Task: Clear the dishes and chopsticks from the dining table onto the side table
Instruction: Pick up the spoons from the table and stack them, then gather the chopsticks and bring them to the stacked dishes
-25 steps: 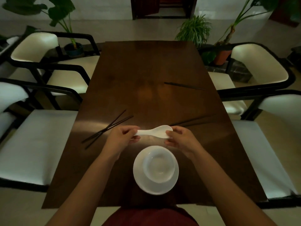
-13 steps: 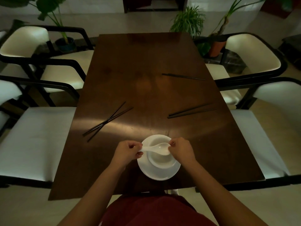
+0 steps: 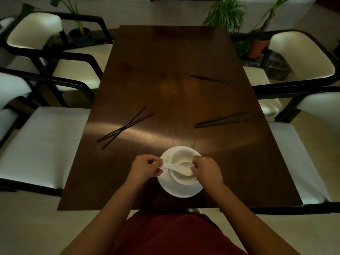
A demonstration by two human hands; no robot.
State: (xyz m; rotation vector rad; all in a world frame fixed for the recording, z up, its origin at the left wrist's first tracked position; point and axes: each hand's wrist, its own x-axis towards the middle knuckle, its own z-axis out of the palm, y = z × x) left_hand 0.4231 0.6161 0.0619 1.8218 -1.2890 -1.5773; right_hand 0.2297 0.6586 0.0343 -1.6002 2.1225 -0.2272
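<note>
Fingers [image 3: 158, 163] of both hands pinch the spoon [image 3: 176, 166] ends; lower it gently into the bowl [image 3: 181, 157], releasing only once it rests.

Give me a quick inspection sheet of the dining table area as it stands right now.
Surface: dark wooden table, glossy.
Job's things: white bowl on plate; spoon laid across bowl; three chopstick pairs: crossed, right, far.
Clutter: nothing seen.
Grippers: left hand pinches spoon handle; right hand pinches its scoop end.
Cables: nothing seen.
Surroundings: white chairs both sides, potted plants beyond.
</note>
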